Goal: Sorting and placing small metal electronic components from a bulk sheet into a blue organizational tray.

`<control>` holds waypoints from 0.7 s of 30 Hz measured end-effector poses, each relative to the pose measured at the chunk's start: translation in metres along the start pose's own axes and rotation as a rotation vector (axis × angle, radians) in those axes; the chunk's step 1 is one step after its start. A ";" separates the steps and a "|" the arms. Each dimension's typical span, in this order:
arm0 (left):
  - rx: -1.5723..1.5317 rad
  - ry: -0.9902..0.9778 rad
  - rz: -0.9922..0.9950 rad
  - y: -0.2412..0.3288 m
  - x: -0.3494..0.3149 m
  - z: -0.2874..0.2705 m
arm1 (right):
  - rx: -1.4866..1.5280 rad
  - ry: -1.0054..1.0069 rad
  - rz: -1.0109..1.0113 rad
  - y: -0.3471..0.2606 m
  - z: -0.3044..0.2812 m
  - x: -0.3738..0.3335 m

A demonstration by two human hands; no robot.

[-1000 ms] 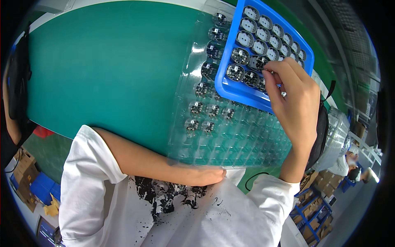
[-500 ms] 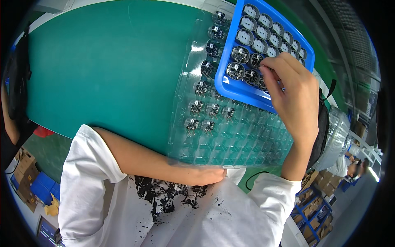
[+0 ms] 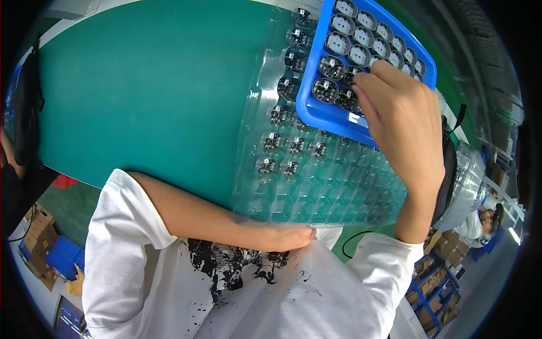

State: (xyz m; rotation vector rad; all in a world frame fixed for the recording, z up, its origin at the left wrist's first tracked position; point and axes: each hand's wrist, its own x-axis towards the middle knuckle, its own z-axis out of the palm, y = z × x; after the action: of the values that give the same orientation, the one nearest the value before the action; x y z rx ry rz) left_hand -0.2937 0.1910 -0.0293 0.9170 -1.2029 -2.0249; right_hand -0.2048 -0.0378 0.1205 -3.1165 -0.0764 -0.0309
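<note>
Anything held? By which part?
Right grip at right edge of round black circuit board; holding or merely touching, can't tell. Left grip: nothing held visible.

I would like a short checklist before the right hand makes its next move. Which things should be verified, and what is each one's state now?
1. Right hand at the blue tray: ok.
2. Circuit board by this hand fully seated in its cup: cannot tell, the hand covers part of it.
3. Left hand away from the blue tray: ok, it is by the white shirt.
4. More boards in the clear plastic tray: ok, several show.
5. Clear plastic tray fully visible: not ok, the blue tray hides part.
</note>
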 end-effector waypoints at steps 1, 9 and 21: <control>-0.004 -0.004 -0.004 0.003 0.002 -0.001 | -0.015 -0.027 -0.015 0.000 -0.001 0.002; -0.005 -0.031 -0.019 0.007 -0.013 -0.004 | 0.083 -0.077 -0.060 0.014 -0.001 0.009; -0.025 0.012 0.107 -0.002 0.000 0.002 | 0.287 0.076 0.089 -0.020 -0.027 -0.020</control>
State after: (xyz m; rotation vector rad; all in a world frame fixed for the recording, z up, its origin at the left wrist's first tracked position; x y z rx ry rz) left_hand -0.2952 0.1925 -0.0303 0.8339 -1.1917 -1.9431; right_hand -0.2267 -0.0196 0.1479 -2.8252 0.0541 -0.1251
